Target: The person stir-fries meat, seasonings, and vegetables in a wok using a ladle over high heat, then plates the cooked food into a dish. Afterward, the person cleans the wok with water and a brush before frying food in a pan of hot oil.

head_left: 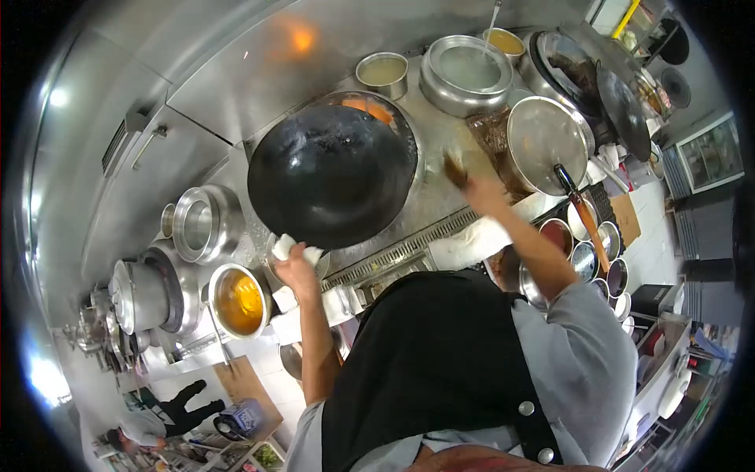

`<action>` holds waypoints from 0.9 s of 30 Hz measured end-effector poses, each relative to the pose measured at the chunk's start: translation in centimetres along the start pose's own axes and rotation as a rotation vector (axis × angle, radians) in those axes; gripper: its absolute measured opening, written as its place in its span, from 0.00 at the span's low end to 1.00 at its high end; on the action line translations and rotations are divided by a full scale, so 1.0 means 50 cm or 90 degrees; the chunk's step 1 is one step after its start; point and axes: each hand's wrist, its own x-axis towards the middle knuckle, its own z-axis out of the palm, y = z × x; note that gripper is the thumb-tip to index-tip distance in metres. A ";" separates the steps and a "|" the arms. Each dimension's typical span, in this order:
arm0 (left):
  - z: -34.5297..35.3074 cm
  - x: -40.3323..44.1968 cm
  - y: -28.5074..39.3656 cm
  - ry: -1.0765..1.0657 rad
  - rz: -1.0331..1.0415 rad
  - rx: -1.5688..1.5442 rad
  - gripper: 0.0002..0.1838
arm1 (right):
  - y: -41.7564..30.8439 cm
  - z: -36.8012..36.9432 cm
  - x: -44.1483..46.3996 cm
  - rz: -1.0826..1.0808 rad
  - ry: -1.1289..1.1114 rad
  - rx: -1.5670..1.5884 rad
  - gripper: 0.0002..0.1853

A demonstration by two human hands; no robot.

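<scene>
A large black wok (330, 185) is tilted on the burner, with orange flame showing behind its far rim. My left hand (296, 273) is closed on a folded white cloth (292, 248) at the wok's near edge; the cloth hides whatever part of the rim or handle lies under it. To the right of the wok, over the steel stove top (440, 141), my right hand (485, 196) grips a short brown wok brush (454, 170), blurred by motion. The brush is apart from the wok.
A pot of water (464, 67) stands behind, with a round strainer (548, 145) at the right. At the left sit a bowl of yellow oil (238, 301) and stacked steel pots (206, 224). Several seasoning bowls (584, 259) line the right. Another person (153, 429) is at lower left.
</scene>
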 end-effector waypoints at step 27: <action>-0.018 -0.272 -0.106 -0.345 -0.357 -0.167 0.18 | 0.056 -0.491 -0.262 0.191 0.066 0.565 0.16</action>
